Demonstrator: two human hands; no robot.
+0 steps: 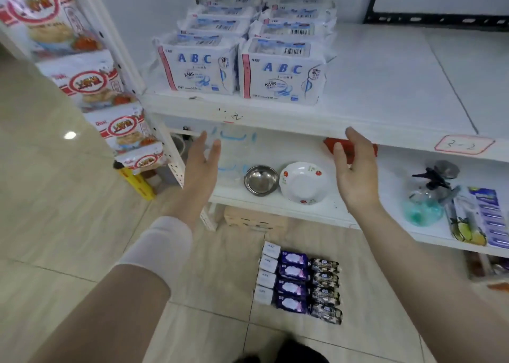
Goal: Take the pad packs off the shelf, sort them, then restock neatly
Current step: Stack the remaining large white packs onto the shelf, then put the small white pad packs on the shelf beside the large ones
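While both hands hang in front of the shelf edge, palms turned toward each other, neither one touches a pack. The left hand [202,164] is spread open with its fingers pointing up at the shelf [385,87], and a white sleeve [162,249] covers the forearm behind it. The right hand [355,169] is open too, fingers loosely curved, empty.

The white packs [242,45] marked ABC stand in two rows at the left of the upper shelf, running back toward the wall. They sit above and beyond the hands, roughly between them; the front pair stands near the shelf edge, just above the fingertips.

More packs lie on the floor below the arms in three tidy columns: small white packs [267,273], purple packs [292,281] and dark packs [325,289], side by side and touching.

On the lower shelf, between the hands, rest a steel bowl [260,179] and a flowered plate [303,183] next to each other. A spray bottle [429,194] stands further right. Snack bags [91,84] hang on the rack at left.
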